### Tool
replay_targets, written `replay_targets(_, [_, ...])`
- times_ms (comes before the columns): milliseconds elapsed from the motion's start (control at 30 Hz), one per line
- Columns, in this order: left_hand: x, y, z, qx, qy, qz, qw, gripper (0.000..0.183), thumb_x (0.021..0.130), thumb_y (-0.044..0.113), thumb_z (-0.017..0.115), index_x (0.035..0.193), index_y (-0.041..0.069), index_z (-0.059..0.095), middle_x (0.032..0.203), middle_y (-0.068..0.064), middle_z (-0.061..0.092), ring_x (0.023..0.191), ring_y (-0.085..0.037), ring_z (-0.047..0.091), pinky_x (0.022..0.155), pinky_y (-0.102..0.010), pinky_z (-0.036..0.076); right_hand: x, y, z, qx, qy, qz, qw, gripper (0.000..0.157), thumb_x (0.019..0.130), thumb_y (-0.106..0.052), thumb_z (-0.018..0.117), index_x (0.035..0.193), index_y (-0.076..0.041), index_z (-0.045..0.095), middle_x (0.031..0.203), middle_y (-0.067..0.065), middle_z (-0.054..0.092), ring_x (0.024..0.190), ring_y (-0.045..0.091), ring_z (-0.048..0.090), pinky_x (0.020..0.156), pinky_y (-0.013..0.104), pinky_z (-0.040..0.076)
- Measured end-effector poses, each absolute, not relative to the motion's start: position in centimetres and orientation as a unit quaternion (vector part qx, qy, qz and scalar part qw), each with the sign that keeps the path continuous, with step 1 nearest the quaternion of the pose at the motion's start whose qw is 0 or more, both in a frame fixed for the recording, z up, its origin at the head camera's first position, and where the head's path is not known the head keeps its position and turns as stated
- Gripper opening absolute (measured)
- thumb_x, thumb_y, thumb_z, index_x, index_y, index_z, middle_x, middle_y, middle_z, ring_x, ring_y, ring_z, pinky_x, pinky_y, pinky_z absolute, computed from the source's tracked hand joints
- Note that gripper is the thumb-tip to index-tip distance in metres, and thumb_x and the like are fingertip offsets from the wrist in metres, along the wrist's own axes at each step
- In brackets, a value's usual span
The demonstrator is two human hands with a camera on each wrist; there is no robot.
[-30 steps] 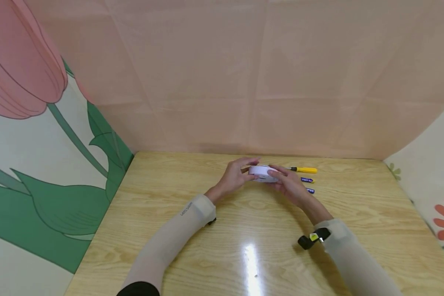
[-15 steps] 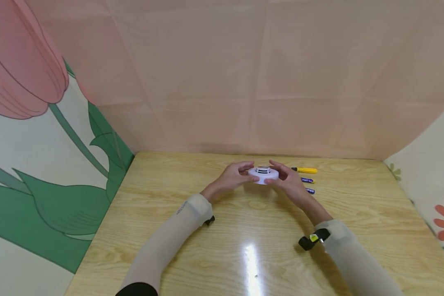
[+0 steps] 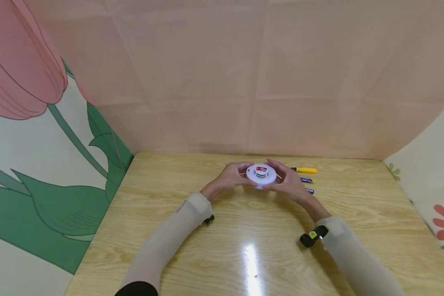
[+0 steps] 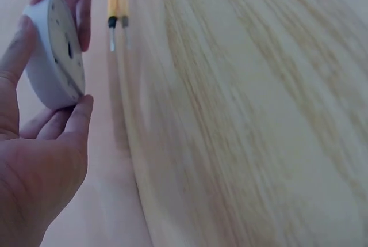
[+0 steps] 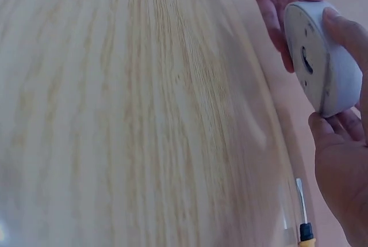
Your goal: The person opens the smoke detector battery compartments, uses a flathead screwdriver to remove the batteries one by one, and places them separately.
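A round white smoke detector (image 3: 260, 176) with a red label and dark vent slots on its raised centre is held up over the far part of the table. My left hand (image 3: 230, 176) grips its left edge, thumb on the near side and fingers round behind. At the opposite edge, my right hand (image 3: 288, 183) holds it in the same manner. Both wrist views look at the detector's flat underside (image 4: 68, 51), which has small holes and a dark slot in the middle. In the right wrist view its white side wall (image 5: 345, 80) lies between thumb and fingers.
A screwdriver (image 3: 305, 170) with a yellow handle lies just beyond my right hand. Nearer are two small blue cylinders (image 3: 307, 180) with lettering, partly hidden by that hand. The wooden table (image 3: 192, 255) ends at a pinkish cloth backdrop (image 3: 207, 82).
The smoke detector has turned from showing its plain side wall to tilting its vented, labelled face toward the head camera. Both hands have shifted their grip slightly around its edge.
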State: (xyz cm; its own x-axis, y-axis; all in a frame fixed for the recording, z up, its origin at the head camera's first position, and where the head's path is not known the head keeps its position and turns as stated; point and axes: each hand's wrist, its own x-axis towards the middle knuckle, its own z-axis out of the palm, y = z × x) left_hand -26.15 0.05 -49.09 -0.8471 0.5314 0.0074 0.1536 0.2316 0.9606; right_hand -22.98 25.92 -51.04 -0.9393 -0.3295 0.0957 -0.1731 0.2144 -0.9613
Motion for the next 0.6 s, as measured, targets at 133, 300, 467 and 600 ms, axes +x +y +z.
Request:
replay_targets(133, [-26.2, -0.1, -49.4, 0.220, 0.770, 0.579, 0.152, 0.084, 0.077, 0.008, 0.096, 0.150, -0.001, 0.056, 0.149, -0.015, 0.062, 0.135, -0.024, 0.062, 0.107, -0.022, 0.051, -23.3, 25.7, -50.9, -0.181, 0.792, -0.579, 0.066, 0.104, 0.081, -0.011, 0.094, 0.163, 0.003, 0.033, 0.165, 0.019, 0.042, 0.153, 0.039, 0.038, 0.114, 0.026, 0.044])
replay_targets(300, [-26.3, -0.4, -49.5, 0.210, 0.778, 0.574, 0.148, 0.084, 0.076, 0.009, 0.096, 0.149, 0.000, 0.057, 0.147, -0.014, 0.064, 0.133, -0.022, 0.063, 0.106, -0.023, 0.052, -23.9, 25.3, -50.6, -0.196, 0.818, -0.538, 0.060, 0.105, 0.079, -0.016, 0.097, 0.161, 0.005, 0.035, 0.165, 0.021, 0.043, 0.151, 0.040, 0.042, 0.117, 0.040, 0.042])
replay_targets(467, [-26.5, -0.6, -49.5, 0.216, 0.792, 0.552, 0.143, 0.084, 0.076, 0.009, 0.096, 0.150, 0.001, 0.056, 0.147, -0.012, 0.064, 0.135, -0.021, 0.062, 0.109, -0.025, 0.050, -24.6, 25.1, -50.9, -0.200, 0.841, -0.500, 0.048, 0.105, 0.075, -0.021, 0.100, 0.159, 0.003, 0.042, 0.161, 0.020, 0.048, 0.146, 0.039, 0.049, 0.118, 0.047, 0.042])
replay_targets(600, [-26.7, -0.7, -49.7, 0.217, 0.802, 0.538, 0.145, 0.087, 0.075, 0.006, 0.097, 0.150, 0.000, 0.054, 0.149, -0.014, 0.062, 0.138, -0.024, 0.060, 0.112, -0.026, 0.049, -25.2, 24.9, -51.3, -0.204, 0.853, -0.477, 0.052, 0.103, 0.074, -0.022, 0.100, 0.158, 0.002, 0.045, 0.160, 0.021, 0.049, 0.145, 0.039, 0.050, 0.118, 0.049, 0.042])
